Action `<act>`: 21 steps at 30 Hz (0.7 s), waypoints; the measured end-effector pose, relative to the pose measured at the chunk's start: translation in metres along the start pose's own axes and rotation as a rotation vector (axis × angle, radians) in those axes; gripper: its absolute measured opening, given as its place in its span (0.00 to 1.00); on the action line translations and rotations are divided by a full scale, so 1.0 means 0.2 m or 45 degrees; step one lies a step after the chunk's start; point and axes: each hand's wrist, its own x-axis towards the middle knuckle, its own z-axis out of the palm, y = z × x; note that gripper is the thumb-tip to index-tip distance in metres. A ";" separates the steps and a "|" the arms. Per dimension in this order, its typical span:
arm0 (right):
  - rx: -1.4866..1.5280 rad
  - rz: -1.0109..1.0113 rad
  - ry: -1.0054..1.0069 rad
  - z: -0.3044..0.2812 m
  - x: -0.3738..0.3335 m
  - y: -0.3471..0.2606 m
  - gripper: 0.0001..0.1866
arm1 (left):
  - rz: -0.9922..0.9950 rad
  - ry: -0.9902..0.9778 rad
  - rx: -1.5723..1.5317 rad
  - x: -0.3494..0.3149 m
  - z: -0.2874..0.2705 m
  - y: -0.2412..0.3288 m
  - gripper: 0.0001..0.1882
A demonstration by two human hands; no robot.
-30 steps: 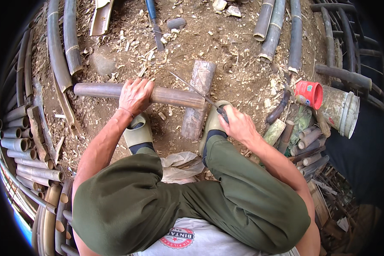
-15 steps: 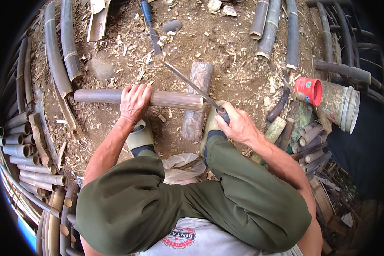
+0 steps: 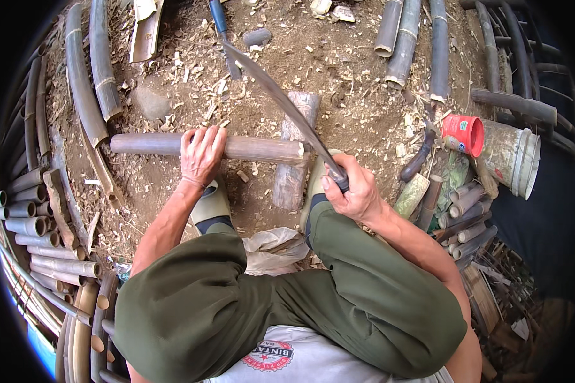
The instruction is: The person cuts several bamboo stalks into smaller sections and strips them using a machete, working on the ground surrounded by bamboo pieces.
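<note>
The bare ground [image 3: 364, 121] spread all around my feet, and on it, at the upper left, lay long bamboo poles [image 3: 82, 76], with a stack of cut bamboo [image 3: 62, 263] further down that side. In front of me was the bamboo length [image 3: 243, 147] I was working on, lying crosswise, its right end on the wooden block [image 3: 290, 185] and its left end reaching out well past my hand. Both ends looked cut off, and I could see no split or fresh notch along the side facing up, so I judged that the cutting to length was done and that little else had been done to it; what was left I could not tell. The long knife [image 3: 286, 105] slanted up and leftward over the block, seemingly clear of the bamboo, its edge not visibly in anything. My right hand [image 3: 358, 195] was closed firmly round its handle. My left hand [image 3: 201, 153] was clamped over the bamboo near its middle, fingers curled across the top, thumb out of sight. Pale wood chips [image 3: 400, 150] littered the dirt, the smallest signs of chopping.
</note>
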 end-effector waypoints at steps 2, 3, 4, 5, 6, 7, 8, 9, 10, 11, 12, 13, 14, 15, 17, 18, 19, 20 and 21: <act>-0.348 0.266 -0.366 0.00 -0.05 0.17 0.15 | 0.006 0.054 -0.003 0.03 0.00 0.02 0.16; -0.523 0.392 -0.548 -0.01 -0.03 0.22 0.14 | -0.004 0.051 -0.001 0.04 0.00 0.01 0.16; -0.312 0.577 -0.567 -0.02 -0.01 0.26 0.14 | -0.018 0.065 -0.002 0.03 0.00 0.02 0.16; -0.237 0.642 -0.595 -0.04 -0.05 0.27 0.15 | -0.031 0.081 -0.003 0.01 0.00 0.04 0.16; -0.149 0.688 -0.633 -0.05 -0.02 0.24 0.15 | -0.053 0.089 0.016 0.01 0.00 0.03 0.16; -0.129 0.566 -0.554 -0.05 0.03 0.19 0.15 | -0.070 0.003 0.015 -0.01 -0.01 0.01 0.24; -0.095 0.469 -0.431 -0.05 -0.01 0.13 0.16 | -0.110 -0.035 -0.012 -0.05 -0.04 0.00 0.27; -0.082 0.489 -0.320 -0.09 -0.01 0.10 0.16 | -0.153 -0.027 -0.007 -0.02 -0.06 -0.03 0.31; -0.059 0.553 -0.219 -0.11 -0.05 0.08 0.16 | -0.183 -0.053 -0.030 -0.03 -0.07 -0.05 0.34; -0.099 0.543 -0.129 -0.15 -0.06 0.12 0.17 | -0.215 -0.183 0.126 -0.04 -0.06 -0.15 0.41; -0.100 0.437 0.070 -0.19 -0.12 0.18 0.17 | -0.343 -0.265 0.074 -0.03 -0.11 -0.20 0.41; -0.001 0.540 0.142 -0.23 -0.15 0.21 0.16 | -0.312 -0.421 -0.033 -0.05 -0.16 -0.31 0.41; 0.104 0.641 0.208 -0.27 -0.19 0.22 0.15 | -0.283 -0.580 -0.137 -0.06 -0.21 -0.41 0.40; 0.117 0.664 0.260 -0.32 -0.22 0.24 0.15 | -0.199 -0.648 -0.321 -0.02 -0.29 -0.46 0.40; 0.069 0.684 0.375 -0.37 -0.31 0.30 0.14 | -0.229 -0.900 -0.645 0.13 -0.54 -0.42 0.37; -0.004 0.656 0.438 -0.38 -0.34 0.32 0.14 | -0.209 -0.965 -0.727 0.25 -0.68 -0.35 0.35; -0.072 0.632 0.489 -0.39 -0.35 0.33 0.14 | -0.241 -1.069 -0.891 0.34 -0.78 -0.29 0.35; -0.150 0.615 0.547 -0.39 -0.38 0.34 0.15 | -0.263 -1.176 -1.061 0.44 -0.83 -0.22 0.35; -0.142 0.659 0.584 -0.38 -0.39 0.37 0.14 | -0.467 -1.309 -1.379 0.55 -0.88 -0.11 0.34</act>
